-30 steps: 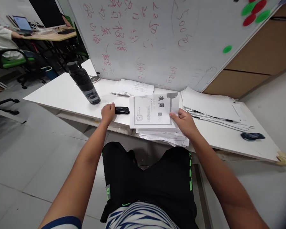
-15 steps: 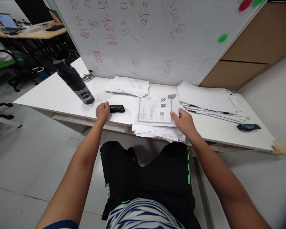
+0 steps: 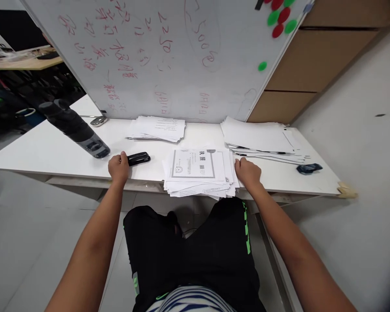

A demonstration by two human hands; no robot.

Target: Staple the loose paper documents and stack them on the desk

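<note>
A black stapler [image 3: 139, 158] lies on the white desk, and my left hand [image 3: 118, 167] is closed around its left end. In front of me a pile of printed sheets [image 3: 198, 188] sits at the desk's front edge, slightly overhanging it. Its top sheet is a bordered certificate page [image 3: 192, 164] lying flat. My right hand [image 3: 248, 172] rests at the pile's right edge with its fingers curled in; I see nothing between them.
A dark water bottle [image 3: 74, 130] and a computer mouse [image 3: 99, 121] stand at the left. Two more paper stacks, a smaller one [image 3: 157, 128] and a wider one [image 3: 256, 136], lie below the whiteboard [image 3: 182, 78]. A small dark object [image 3: 308, 168] is at the right.
My right hand has let go of the certificate page and moved to the pile's right edge, its fingers curled. My left hand stays on the stapler. The view has shifted right.
</note>
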